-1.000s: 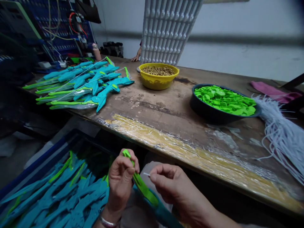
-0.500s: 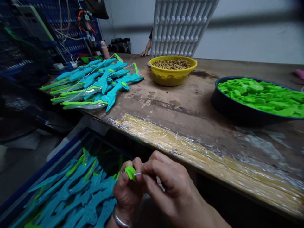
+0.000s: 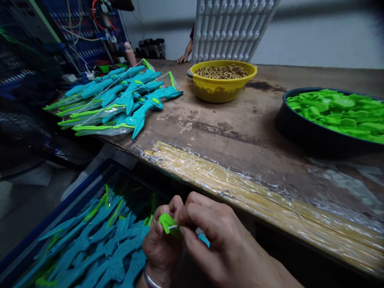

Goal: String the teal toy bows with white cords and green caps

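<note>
- Worn brown wooden worktop (image 3: 228, 132) running from far left to near right, its near edge covered in crinkled clear plastic film (image 3: 240, 180) over a yellowish strip; pale wall behind.
- Far left: dark blue rack with wires (image 3: 81, 28), blurred.
- On the worktop's left end, a heap of teal-and-lime plastic toy bows with white strings (image 3: 120, 100), tips fanned out leftward.
- Far centre: round yellow plastic bowl of tan rings (image 3: 222, 82); behind it a white dimpled plastic tray standing on end (image 3: 231, 28), and beside that another person's hand (image 3: 182, 59) resting on the worktop.
- Right: dark round basin heaped with bright green plastic pieces (image 3: 330, 116), cut off by the frame edge.
- Below the worktop on the near left, a blue crate filled with teal toy bow bodies (image 3: 90, 240).
- Near centre, below the worktop edge: left hand (image 3: 160, 244), wrist bangle visible, grip closed around a lime green plastic bow limb (image 3: 166, 222); only its tip shows, pointing up and slightly left; long axis mostly hidden by the hands.
- Right hand (image 3: 216, 240) touching the left, finger and thumb pinched on a thin white string end (image 3: 173, 227) lying against the limb's tip.
</note>
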Motion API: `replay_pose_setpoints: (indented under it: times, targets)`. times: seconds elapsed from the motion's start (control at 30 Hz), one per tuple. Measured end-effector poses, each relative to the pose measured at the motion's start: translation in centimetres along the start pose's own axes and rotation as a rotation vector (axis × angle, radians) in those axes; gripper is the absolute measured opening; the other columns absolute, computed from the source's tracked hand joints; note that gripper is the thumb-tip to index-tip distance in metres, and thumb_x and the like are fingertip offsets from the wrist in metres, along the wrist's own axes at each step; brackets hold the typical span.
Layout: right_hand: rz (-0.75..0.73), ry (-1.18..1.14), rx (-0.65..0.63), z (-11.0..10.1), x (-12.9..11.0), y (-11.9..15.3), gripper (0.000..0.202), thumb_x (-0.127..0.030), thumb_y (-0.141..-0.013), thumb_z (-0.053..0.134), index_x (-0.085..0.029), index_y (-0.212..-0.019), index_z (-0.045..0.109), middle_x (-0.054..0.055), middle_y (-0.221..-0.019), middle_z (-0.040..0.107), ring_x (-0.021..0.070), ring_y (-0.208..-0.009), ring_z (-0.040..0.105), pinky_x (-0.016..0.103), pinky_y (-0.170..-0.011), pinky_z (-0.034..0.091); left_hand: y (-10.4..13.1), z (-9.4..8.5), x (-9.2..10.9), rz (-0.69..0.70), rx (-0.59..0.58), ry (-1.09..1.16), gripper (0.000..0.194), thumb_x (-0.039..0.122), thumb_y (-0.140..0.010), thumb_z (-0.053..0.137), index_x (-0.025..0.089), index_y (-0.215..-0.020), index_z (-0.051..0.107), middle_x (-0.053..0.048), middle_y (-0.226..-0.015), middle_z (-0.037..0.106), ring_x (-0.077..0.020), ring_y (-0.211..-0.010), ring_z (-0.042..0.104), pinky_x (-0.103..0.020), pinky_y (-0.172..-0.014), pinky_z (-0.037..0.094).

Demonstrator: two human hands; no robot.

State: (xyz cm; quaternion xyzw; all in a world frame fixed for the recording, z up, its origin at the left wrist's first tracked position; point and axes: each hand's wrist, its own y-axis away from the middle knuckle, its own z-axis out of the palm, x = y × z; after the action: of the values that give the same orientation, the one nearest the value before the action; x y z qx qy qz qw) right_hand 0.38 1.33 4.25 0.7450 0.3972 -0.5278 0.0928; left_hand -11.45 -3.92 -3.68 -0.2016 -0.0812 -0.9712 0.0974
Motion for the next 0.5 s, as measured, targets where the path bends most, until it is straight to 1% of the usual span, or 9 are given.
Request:
replay_pose_setpoints:
  times: [0.33, 0.5]
  targets:
    - [0.018, -0.040, 0.002, -0.25, 0.48, -0.44, 0.018, -0.006, -0.091, 0.048, -0.018, -0.078, 0.053, -0.001, -0.076, 0.050, 0.0092, -0.067, 0.048, 0.021, -0.058, 0.036, -0.15, 0.43, -0.12, -0.013, 0.025, 0.012, 0.041, 0.034, -0.069, 0.082, 0.017, -0.059, 0.047, 0.003, -0.065, 0.049, -0.0115, -0.061, 0.050, -0.026, -0.062, 0.051]
    - [0.061, -0.132, 0.038, -0.40, 0.58, -0.46, 0.019, -0.006, -0.089, 0.050, -0.017, -0.075, 0.054, -0.002, -0.073, 0.051, 0.0089, -0.066, 0.049, 0.020, -0.059, 0.037, -0.25, 0.51, -0.07, -0.013, 0.014, -0.012, 0.039, 0.035, -0.070, 0.081, 0.017, -0.059, 0.049, 0.003, -0.065, 0.049, -0.0117, -0.058, 0.051, -0.025, -0.057, 0.051]
